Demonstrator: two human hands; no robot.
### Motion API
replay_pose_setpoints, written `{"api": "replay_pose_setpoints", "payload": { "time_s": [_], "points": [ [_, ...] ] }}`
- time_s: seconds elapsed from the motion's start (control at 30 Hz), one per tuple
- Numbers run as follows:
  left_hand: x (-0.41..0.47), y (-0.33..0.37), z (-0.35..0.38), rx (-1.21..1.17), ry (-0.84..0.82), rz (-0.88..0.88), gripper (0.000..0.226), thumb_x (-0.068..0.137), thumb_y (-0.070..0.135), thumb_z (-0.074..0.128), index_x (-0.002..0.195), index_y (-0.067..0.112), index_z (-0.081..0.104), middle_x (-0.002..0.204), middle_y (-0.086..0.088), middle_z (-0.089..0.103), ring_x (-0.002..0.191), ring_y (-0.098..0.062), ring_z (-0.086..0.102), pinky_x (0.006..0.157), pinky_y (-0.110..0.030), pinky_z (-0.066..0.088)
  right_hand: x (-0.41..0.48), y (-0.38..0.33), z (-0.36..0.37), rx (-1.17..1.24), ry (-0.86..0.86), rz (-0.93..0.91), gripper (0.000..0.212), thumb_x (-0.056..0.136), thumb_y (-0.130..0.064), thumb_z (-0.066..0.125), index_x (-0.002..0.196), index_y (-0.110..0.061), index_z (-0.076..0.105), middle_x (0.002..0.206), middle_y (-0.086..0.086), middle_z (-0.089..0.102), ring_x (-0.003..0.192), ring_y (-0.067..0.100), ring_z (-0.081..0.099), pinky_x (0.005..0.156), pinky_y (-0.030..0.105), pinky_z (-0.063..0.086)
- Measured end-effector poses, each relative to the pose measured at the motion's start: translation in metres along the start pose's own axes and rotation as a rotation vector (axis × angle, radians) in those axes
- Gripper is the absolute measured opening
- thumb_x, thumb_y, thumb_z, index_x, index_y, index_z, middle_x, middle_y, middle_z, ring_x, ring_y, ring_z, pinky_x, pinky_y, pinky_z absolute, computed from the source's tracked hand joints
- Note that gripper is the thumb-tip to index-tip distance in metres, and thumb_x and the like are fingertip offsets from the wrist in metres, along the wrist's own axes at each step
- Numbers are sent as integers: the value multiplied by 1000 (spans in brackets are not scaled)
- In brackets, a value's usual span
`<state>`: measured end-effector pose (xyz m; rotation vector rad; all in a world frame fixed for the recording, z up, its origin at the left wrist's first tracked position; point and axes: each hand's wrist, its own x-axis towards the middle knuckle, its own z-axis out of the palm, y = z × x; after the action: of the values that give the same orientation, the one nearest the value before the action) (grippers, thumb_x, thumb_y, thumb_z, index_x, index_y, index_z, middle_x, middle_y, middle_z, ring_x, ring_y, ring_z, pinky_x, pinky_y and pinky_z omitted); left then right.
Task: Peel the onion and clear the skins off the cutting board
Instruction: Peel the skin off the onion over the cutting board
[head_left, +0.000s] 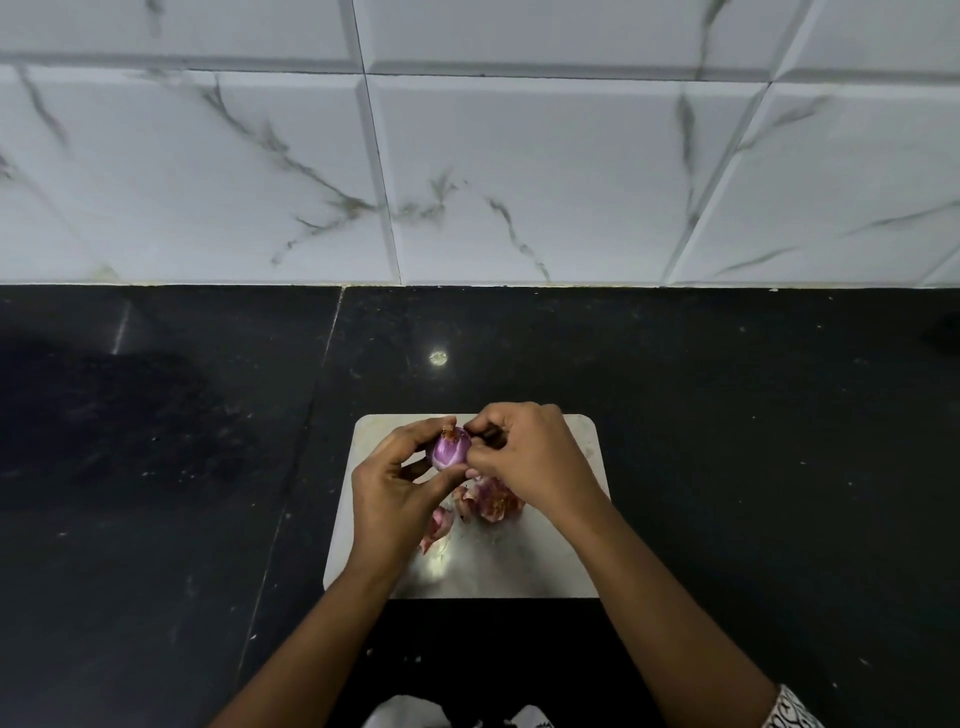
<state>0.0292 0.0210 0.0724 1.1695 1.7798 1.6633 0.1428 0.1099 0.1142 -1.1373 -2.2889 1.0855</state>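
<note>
Left hand (400, 488) grips onion (451, 450), right hand (524, 457) pinches its side; tugging hard, we risk dropping it onto skins (491, 501) at cutting board (561, 561) centre.

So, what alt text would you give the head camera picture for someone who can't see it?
A left hand grips a small purple onion over a pale board while the right hand pinches its side. Loose reddish skins lie on the board below, which sits on a black counter before a white marbled tile wall.
</note>
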Motion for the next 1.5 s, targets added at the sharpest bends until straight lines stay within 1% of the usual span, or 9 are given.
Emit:
{"api": "replay_pose_setpoints", "payload": {
  "time_s": [0.1, 0.33, 0.5, 0.6, 0.73, 0.9, 1.07, 1.27, 1.5],
  "points": [
    [1, -1, 0, 22, 4, 3, 41, 60, 29, 77, 99, 34, 66, 103, 18, 66, 93, -4, 65, 72, -23, 56, 0, 2, 5, 34, 49, 20, 15, 80, -14, 69, 95, -14, 72, 83, -2, 72, 65, -2, 62, 61, 7, 49],
    [3, -15, 4, -63, -6, -46, 41, 63, 10, 81, 99, 25, 68, 98, 10, 70, 95, -2, 62, 71, -17, 54, 5, 12, 17, 70, 133, 91, 7, 79, -13, 69, 86, -15, 69, 78, -4, 67, 71, 3, 62, 62, 14, 51],
    [7, -22, 7, -325, 9, -187, 33, 69, 8, 78, 99, 17, 70, 101, 2, 72, 100, -17, 66, 78, -22, 54, 9, 18, 12, 379, 140, 239, 6, 81, -9, 67, 85, -14, 68, 79, -4, 68, 73, 6, 66, 63, 15, 53],
    [8, -23, 9, -614, -9, -357, 38, 60, 35, 85, 94, 20, 75, 104, -2, 72, 99, -21, 68, 77, -28, 56, 13, 25, 14, 502, 150, 326, 9, 82, -8, 66, 84, -16, 70, 84, 2, 70, 81, 13, 68, 76, 30, 58],
    [4, -26, 9, -871, -75, -497, 58, 51, 41, 87, 101, 14, 73, 111, -8, 70, 99, -24, 68, 74, -28, 57, 18, 46, 12, 275, 163, 337, 13, 83, -10, 65, 87, -21, 72, 90, 0, 71, 87, 15, 67, 82, 40, 57],
    [-1, -28, 8, -1057, -67, -654, 33, 83, 21, 55, 110, 6, 65, 111, -10, 70, 98, -22, 69, 74, -25, 57, 9, 45, 11, -120, -83, 256, 23, 91, -19, 57, 110, -21, 69, 115, -2, 68, 105, 13, 60, 94, 31, 49],
    [-1, -34, 7, -1071, -102, -621, 62, 55, 32, 89, 110, 12, 69, 108, -12, 70, 91, -17, 71, 69, -24, 58, -7, 8, 5, 44, 67, 44, 27, 83, -30, 68, 109, -24, 68, 102, -8, 69, 87, 3, 63, 80, 22, 53],
    [1, -19, 8, -1080, -120, -576, 72, 39, 34, 95, 104, 16, 71, 91, -5, 73, 71, -8, 70, 56, -19, 56, -10, -8, 11, -85, 111, -113, 36, 80, -29, 71, 114, -21, 67, 97, 3, 71, 83, 12, 65, 78, 32, 55],
    [1, -25, 6, -889, -104, -539, 69, 37, 37, 95, 101, 20, 75, 105, -8, 72, 92, -18, 70, 66, -24, 58, -13, -6, 13, -225, 131, -166, 37, 86, -28, 62, 121, -15, 62, 104, 6, 69, 90, 16, 62, 83, 29, 51]
  ]
}}
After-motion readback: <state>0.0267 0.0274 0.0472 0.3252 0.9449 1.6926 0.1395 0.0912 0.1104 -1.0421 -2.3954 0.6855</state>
